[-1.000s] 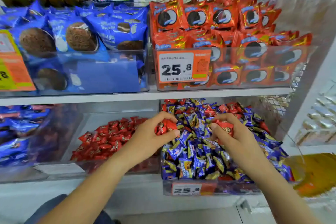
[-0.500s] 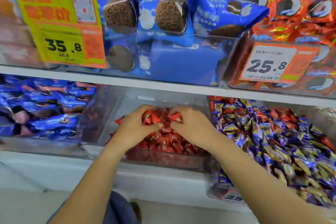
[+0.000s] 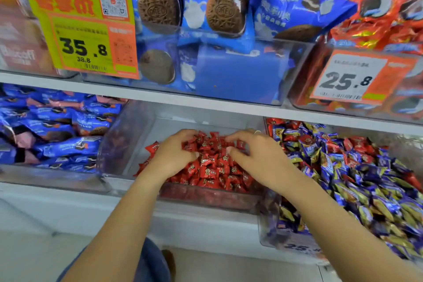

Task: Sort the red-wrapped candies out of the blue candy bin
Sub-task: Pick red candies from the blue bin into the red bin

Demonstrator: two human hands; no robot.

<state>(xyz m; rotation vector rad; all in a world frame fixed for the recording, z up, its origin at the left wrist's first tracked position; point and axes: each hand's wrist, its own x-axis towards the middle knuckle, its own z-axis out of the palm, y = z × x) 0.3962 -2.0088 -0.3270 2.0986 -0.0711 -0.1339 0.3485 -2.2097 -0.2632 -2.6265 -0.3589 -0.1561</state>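
Hands, left (image 3: pixel 175 155) and right (image 3: pixel 256 155), each grip loose-fingered, empty, atop crinkly red-wrapped candies (image 3: pixel 212 167).

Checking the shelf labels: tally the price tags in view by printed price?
35.8 tag: 1
25.8 tags: 2, one on the red biscuit bin, one partly cut off on the blue candy bin
Total: 3
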